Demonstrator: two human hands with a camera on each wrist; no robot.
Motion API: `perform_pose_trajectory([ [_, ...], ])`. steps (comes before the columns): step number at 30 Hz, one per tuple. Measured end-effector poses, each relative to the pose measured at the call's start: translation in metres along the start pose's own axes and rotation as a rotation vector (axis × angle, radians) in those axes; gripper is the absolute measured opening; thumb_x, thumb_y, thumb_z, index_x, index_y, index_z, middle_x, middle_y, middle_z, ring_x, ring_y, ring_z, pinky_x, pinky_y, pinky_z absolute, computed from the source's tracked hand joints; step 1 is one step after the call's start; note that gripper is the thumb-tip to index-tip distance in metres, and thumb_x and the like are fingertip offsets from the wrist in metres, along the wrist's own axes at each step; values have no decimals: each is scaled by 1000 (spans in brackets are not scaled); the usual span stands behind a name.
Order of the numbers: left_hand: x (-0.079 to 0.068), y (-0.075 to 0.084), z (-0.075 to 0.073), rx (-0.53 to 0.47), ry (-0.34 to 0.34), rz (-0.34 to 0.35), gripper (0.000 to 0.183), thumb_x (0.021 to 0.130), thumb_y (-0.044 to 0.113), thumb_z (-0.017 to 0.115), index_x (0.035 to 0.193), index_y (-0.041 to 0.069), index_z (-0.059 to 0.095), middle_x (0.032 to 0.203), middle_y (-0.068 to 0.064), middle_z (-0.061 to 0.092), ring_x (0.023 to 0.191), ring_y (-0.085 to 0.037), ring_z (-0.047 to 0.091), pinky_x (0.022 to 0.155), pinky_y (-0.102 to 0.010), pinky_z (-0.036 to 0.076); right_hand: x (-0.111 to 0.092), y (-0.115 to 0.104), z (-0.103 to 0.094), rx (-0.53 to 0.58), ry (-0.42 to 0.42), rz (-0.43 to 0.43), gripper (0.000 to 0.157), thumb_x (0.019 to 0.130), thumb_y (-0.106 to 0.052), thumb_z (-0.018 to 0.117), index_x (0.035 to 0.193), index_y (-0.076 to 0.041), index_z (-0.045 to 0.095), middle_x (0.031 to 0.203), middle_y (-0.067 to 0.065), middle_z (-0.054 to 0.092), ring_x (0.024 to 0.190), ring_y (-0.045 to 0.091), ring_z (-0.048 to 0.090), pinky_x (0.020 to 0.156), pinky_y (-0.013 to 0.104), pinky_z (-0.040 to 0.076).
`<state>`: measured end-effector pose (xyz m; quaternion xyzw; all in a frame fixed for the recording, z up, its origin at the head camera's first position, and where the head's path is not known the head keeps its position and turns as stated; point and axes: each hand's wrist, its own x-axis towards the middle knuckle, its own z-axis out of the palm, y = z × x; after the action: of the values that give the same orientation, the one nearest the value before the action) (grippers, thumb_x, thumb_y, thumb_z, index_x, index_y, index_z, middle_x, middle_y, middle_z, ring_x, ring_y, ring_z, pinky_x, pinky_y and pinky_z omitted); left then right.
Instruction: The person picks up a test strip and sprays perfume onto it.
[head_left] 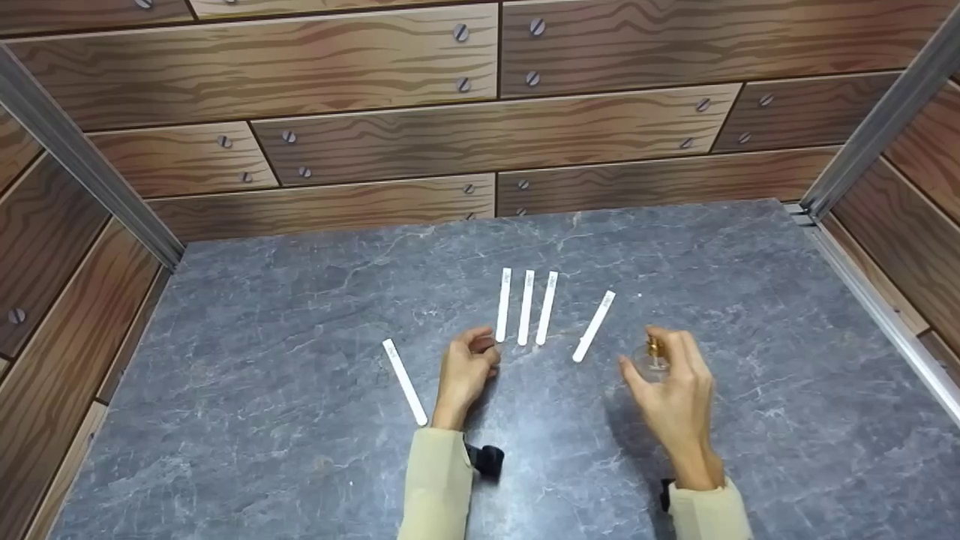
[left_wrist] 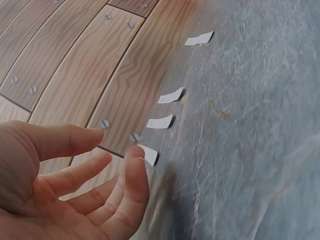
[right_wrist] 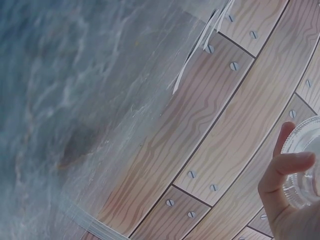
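Observation:
My right hand (head_left: 679, 386) grips a small clear glass bottle (head_left: 657, 365) with a gold top; the fingers hide part of it. In the right wrist view the round, ribbed glass shows at the right edge, cut off by the frame. My left hand (head_left: 466, 375) holds nothing, its fingers loosely bent and the thumb apart from them. Its fingertips are close to the lower end of a white paper strip (head_left: 504, 306). Beside that one lie two more strips, a middle strip (head_left: 526, 307) and a right-hand strip (head_left: 548, 307), each with small dark print at the far end.
A slanted white strip (head_left: 594, 326) lies between the row and my right hand. Another strip (head_left: 405, 382) lies left of my left wrist. The grey marbled tabletop (head_left: 262, 337) is bounded by wood-patterned walls (head_left: 375, 142) and a metal rail (head_left: 885, 322) on the right.

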<state>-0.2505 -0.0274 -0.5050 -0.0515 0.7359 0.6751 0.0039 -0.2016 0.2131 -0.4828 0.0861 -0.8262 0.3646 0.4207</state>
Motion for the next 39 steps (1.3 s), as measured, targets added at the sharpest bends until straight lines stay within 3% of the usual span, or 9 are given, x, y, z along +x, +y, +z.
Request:
perform_pose_trajectory([
  [16, -17, 3, -20, 76, 48, 27, 34, 90, -6, 64, 123, -11, 64, 104, -20, 70, 69, -17, 65, 58, -29, 57, -1, 1, 0, 6, 11, -8, 47, 63, 6, 88, 105, 5, 65, 86, 15, 63, 72, 30, 60, 71, 19, 46],
  [24, -25, 3, -32, 94, 53, 48, 34, 91, -5, 65, 125, -11, 63, 99, -17, 70, 70, -25, 68, 56, -30, 55, -1, 2, 0, 10, 5, -4, 47, 63, 6, 87, 105, 5, 66, 86, 15, 63, 73, 27, 59, 70, 24, 46],
  [39, -35, 1, -51, 93, 112, 39, 43, 86, -7, 64, 128, -12, 59, 110, -25, 63, 65, -17, 62, 54, -21, 50, 0, 2, 2, 17, 11, -23, 47, 63, 6, 88, 105, 5, 66, 86, 15, 63, 72, 28, 59, 69, 26, 47],
])
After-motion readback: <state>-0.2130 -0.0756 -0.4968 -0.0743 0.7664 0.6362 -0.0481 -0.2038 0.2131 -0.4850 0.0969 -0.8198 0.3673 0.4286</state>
